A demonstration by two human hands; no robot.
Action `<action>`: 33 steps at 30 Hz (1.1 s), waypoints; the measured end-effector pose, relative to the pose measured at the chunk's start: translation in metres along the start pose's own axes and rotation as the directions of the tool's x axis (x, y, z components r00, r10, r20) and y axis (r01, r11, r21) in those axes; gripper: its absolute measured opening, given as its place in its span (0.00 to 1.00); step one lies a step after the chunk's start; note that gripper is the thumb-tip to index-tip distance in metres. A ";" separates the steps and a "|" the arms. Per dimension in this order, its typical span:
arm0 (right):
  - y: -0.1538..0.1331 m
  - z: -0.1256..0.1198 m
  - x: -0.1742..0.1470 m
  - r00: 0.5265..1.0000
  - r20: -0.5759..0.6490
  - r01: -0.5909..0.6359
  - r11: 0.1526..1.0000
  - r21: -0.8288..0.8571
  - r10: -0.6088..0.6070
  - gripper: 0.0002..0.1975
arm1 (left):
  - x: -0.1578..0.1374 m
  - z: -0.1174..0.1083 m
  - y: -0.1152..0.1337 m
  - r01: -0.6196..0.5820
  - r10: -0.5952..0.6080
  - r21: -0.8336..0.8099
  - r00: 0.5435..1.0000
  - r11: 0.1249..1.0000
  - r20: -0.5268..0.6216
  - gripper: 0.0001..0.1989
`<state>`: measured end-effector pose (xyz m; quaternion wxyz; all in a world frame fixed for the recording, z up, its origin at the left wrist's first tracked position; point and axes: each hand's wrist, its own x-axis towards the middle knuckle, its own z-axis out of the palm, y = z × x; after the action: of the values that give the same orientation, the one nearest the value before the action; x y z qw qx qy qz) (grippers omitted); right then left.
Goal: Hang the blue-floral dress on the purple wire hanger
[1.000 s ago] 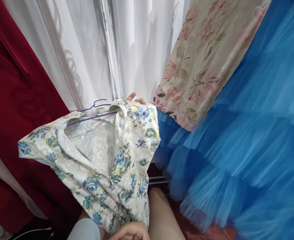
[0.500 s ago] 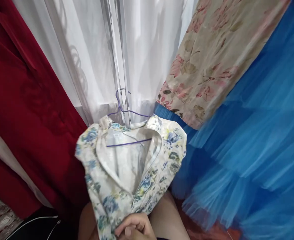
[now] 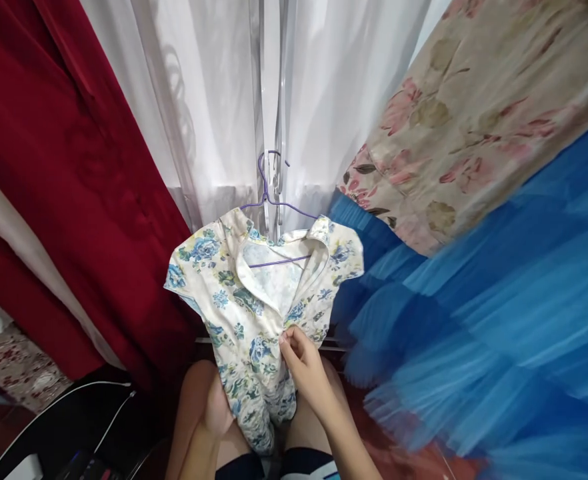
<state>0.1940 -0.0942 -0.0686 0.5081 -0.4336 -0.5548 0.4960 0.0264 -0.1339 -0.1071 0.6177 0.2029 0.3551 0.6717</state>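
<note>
A white blouse (image 3: 254, 303) with blue and green flowers, short sleeves and an open neck hangs on a thin purple wire hanger (image 3: 294, 208), its lower part over the lap. My right hand (image 3: 301, 353) pinches the front edge of the blouse at the bottom of the neck opening, thumb and fingers pressed together. Lower down, my left hand (image 3: 217, 408) is against the left side edge of the blouse. Its fingers are hidden behind the cloth.
White curtains (image 3: 209, 100) hang behind. A dark red cloth (image 3: 109, 173) drapes on the left. To the right are a beige floral cloth (image 3: 439, 147) and a blue layered tulle skirt (image 3: 479, 320). A black surface with a white cable (image 3: 107, 420) lies at lower left.
My right hand has moved up from the lower front of the blouse to the neck opening. My left hand has come into view at the left edge. The blouse lies flatter, its sleeves more spread.
</note>
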 end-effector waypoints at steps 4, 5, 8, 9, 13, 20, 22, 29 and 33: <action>-0.006 -0.001 0.002 0.999 0.029 -0.028 0.998 -0.063 0.030 0.20 | 0.006 -0.001 -0.012 -0.031 0.042 0.086 0.992 0.996 -0.121 0.37; -0.007 -0.003 0.001 0.997 0.040 -0.057 0.996 -0.062 0.059 0.20 | 0.008 0.001 -0.013 -0.116 0.143 0.156 0.974 0.981 -0.175 0.35; -0.009 -0.007 -0.003 0.981 0.125 -0.148 0.989 -0.016 0.149 0.22 | 0.012 0.008 -0.016 -0.441 0.611 0.517 0.761 0.734 -0.219 0.31; -0.009 -0.007 -0.006 0.973 0.159 -0.170 0.985 0.002 0.168 0.21 | 0.011 0.010 -0.018 -0.499 0.716 0.629 0.685 0.596 -0.135 0.31; -0.014 0.001 -0.014 0.954 0.229 -0.208 0.977 0.034 0.195 0.18 | 0.007 0.023 -0.030 -0.554 0.577 0.763 0.760 0.332 0.301 0.17; -0.054 -0.007 0.020 0.990 0.111 -0.093 0.996 0.014 0.091 0.16 | 0.017 0.036 -0.030 -0.553 0.327 0.789 0.823 0.268 0.465 0.07; -0.083 -0.013 0.051 0.997 0.071 -0.003 1.000 0.003 0.002 0.15 | 0.020 0.035 -0.022 -0.566 0.279 0.803 0.814 0.187 0.509 0.06; -0.178 0.001 0.144 0.975 -0.027 0.223 0.951 0.213 -0.222 0.15 | 0.017 0.029 -0.006 -0.535 0.167 0.842 0.825 -0.075 0.539 0.08; -0.180 0.011 0.139 0.963 -0.062 0.268 0.941 0.205 -0.261 0.15 | 0.020 0.023 -0.006 -0.527 0.114 0.846 0.838 -0.081 0.533 0.08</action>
<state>0.1722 0.0183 0.1287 0.6227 -0.3072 -0.5433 0.4720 0.0437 -0.1093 -0.0989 0.1578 0.7491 0.5598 0.3172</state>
